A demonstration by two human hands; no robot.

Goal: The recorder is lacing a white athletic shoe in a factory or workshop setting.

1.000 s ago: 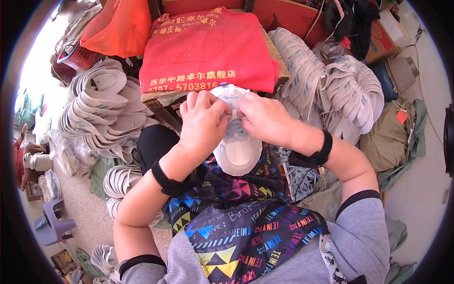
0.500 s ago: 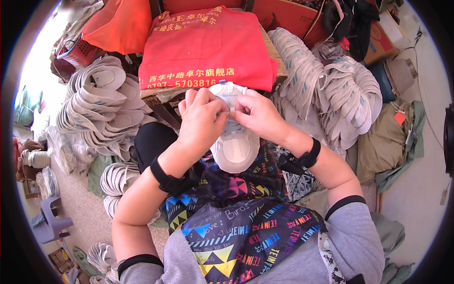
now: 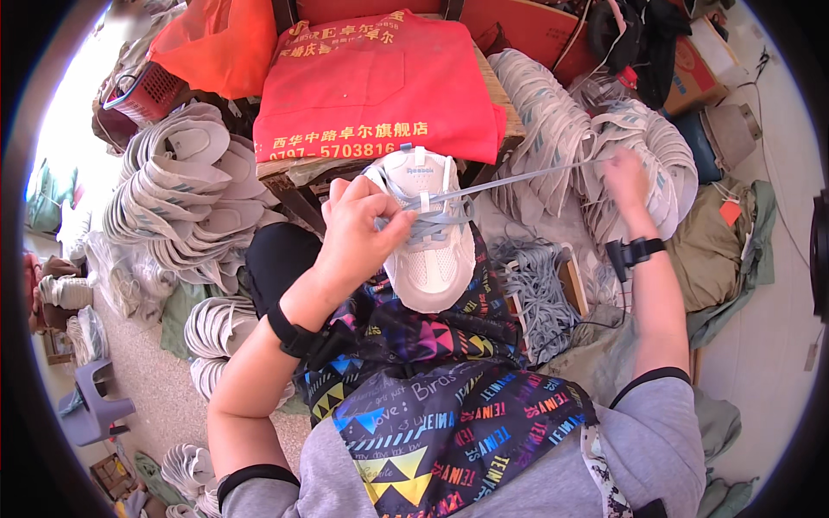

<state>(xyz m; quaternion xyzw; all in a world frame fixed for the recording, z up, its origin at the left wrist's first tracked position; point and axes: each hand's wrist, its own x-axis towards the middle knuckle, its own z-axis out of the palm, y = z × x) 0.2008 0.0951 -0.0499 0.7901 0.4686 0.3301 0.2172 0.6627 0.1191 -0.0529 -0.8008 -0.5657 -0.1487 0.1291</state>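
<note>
A white mesh sneaker (image 3: 432, 263) rests on my lap, toe toward me and tongue toward the table. Pale blue-grey shoelace (image 3: 509, 179) crosses its eyelets, with a loop standing out at the right side. My left hand (image 3: 358, 226) is closed at the sneaker's left edge, thumb and fingers pinching the lace there. Far out to the right, my right hand (image 3: 626, 181) is closed on the lace's other end, which runs taut from the sneaker. That hand is smeared by motion, so its fingers are not sharp.
A table (image 3: 505, 95) under a red cloth (image 3: 371, 95) stands ahead. Stacked shoe uppers (image 3: 173, 181) lie left, with more uppers (image 3: 643, 181) at right. A box of blue-grey laces (image 3: 540, 281) sits right of my lap. A purple-grey stool (image 3: 95, 401) stands far left.
My right hand has moved from the sneaker out to the right, drawing a length of lace taut. My left hand stays at the sneaker. The lace box has come into fuller view.
</note>
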